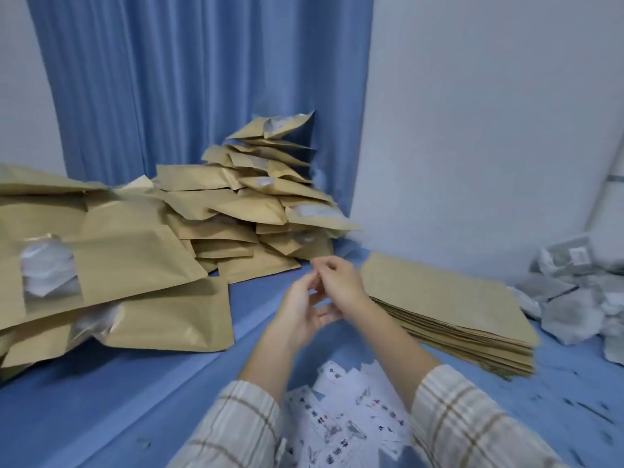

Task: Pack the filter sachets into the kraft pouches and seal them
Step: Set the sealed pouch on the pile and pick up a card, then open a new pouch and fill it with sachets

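Nearest the person, between the plaid sleeves at six o'clock, lies a loose heap of white printed slips (347,413) on the blue surface (118,400), which may be a desk or a bed; I cannot tell which.

Just beyond, at the middle of the view, the left hand (300,312) and right hand (341,282) meet in the air, fingers loosely curled and tips close together. They may be pinching something small between them, but nothing can be made out, so whether either holds anything cannot be told.

The flat stack of empty kraft pouches (449,309) lies at about three o'clock from the hands, just beside the right hand and clearly nearer it than the left. Its long axis runs from ten o'clock toward four o'clock, the far short end pointing to the wall.

Further out at three o'clock sit the grey filter sachets (574,298), heaped.

From nine to twelve o'clock, filled pouches (141,265) are piled against the curtain (189,79).

My guess is that the right hand takes the next empty pouch.
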The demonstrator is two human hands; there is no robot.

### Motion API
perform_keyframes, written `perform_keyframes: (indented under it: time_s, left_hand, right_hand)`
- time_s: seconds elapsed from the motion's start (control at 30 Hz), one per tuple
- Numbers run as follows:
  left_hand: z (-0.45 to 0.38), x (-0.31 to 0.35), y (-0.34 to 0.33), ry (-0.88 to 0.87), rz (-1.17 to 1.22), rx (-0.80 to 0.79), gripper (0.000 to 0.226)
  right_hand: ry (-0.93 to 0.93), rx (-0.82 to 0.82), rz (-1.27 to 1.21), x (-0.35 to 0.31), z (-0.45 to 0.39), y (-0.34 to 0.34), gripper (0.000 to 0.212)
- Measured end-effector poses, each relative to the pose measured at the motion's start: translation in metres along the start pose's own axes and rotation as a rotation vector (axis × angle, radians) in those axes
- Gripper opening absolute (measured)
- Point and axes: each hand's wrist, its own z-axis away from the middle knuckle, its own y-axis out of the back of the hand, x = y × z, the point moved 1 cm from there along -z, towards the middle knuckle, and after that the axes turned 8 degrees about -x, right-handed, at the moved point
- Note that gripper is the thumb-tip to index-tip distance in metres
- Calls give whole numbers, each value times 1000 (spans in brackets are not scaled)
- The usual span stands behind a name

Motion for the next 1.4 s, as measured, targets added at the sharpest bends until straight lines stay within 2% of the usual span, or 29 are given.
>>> perform_keyframes:
  time_s: [0.13,0.23,0.3,0.4,0.47,0.53,0.57,0.63,0.7,0.77,0.87,0.93,0.97,1.03,1.1,1.17,1.23,1.33,1.4]
  left_hand:
    - [-20,-43,-41,113,-21,-60,24]
    - [-32,-65,-56,185,31,-18,14]
    - [-36,-76,-60,235,20,9,20]
    - [-39,-91,-61,284,-28,21,34]
    - [-39,-99,-61,297,-9,26,31]
    - [-35,-103,-63,307,9,31,28]
    - [-34,-105,-65,307,12,30,27]
    - [-30,-110,-71,301,15,33,27]
    - [-24,-114,-78,310,26,52,27]
    - [-16,-119,-85,345,62,69,25]
    - [-8,-129,-90,379,102,95,43]
    - [-3,-133,-91,381,133,73,57]
    - [-2,-133,-92,365,148,40,59]
    - [0,-126,-97,308,175,-64,55]
    - [2,-117,-104,213,156,-154,42]
    - [4,-107,-111,76,95,-80,31]
    - [6,-98,-112,-56,13,97,31]
    - [18,-87,-106,-173,-371,290,34]
    - [29,-75,-97,-359,-734,357,31]
  right_hand:
    - [118,112,568,44,5,68,26]
    - [66,75,889,72,4,110,46]
    - [1,23,1063,91,5,129,62]
    - [-134,-16,1193,120,9,154,69]
    - [-179,4,1234,136,15,170,54]
    - [-113,94,1242,143,26,180,30]
    - [-71,143,1215,144,32,182,26]
    - [-12,170,1130,146,44,183,28]
    - [-3,108,1080,145,54,181,34]
    - [-56,36,1197,145,60,180,43]
    - [28,102,1400,132,68,177,27]
    - [228,281,1359,122,78,172,23]
    - [320,358,1262,118,85,169,27]
    - [539,514,1079,109,94,160,35]
    - [680,531,960,103,102,147,31]
    - [777,475,946,97,107,136,22]
    - [778,324,853,84,114,129,20]
    - [534,22,587,63,120,126,32]
    - [414,-35,396,50,124,122,32]
